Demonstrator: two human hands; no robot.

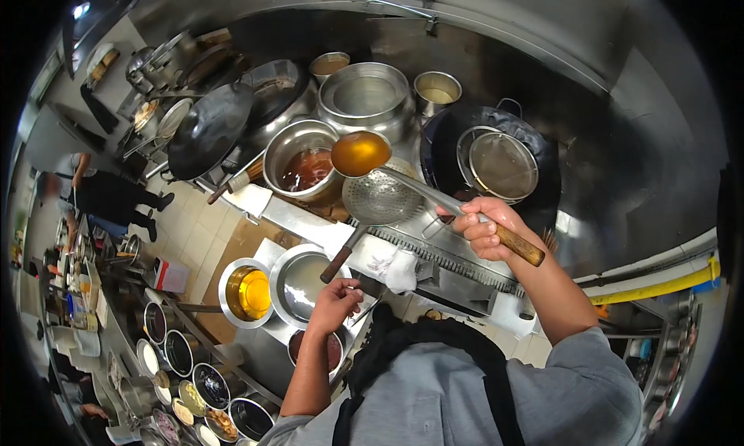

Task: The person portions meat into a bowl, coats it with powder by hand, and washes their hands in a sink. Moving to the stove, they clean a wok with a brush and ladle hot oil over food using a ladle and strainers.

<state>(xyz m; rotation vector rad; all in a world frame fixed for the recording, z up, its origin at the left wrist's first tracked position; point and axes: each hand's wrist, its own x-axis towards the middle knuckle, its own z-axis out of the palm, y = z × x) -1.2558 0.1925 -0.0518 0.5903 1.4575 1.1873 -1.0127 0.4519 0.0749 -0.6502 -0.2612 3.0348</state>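
My right hand [488, 227] is closed round the wooden-ended handle of a ladle [411, 184]. Amber liquid [361, 153] fills its bowl, held level beside a steel pot [273, 165] of red-brown liquid and above the edge of a perforated skimmer [384, 194]. The skimmer's dark handle points down toward my left hand [335, 305], apart from it. My left hand's fingers are curled beside a wide steel basin [291, 291]; what they hold, if anything, is hidden. Left of that basin stands a bowl of yellow liquid [254, 291].
A wok [535, 132] with a round mesh strainer [504, 167] sits on the right. Another wok [209, 132] leans at left, near a large steel pot [364, 93]. Several ingredient containers [178, 353] stand lower left. A white cloth [401, 272] lies on the stove's front edge. A person [108, 186] stands far left.
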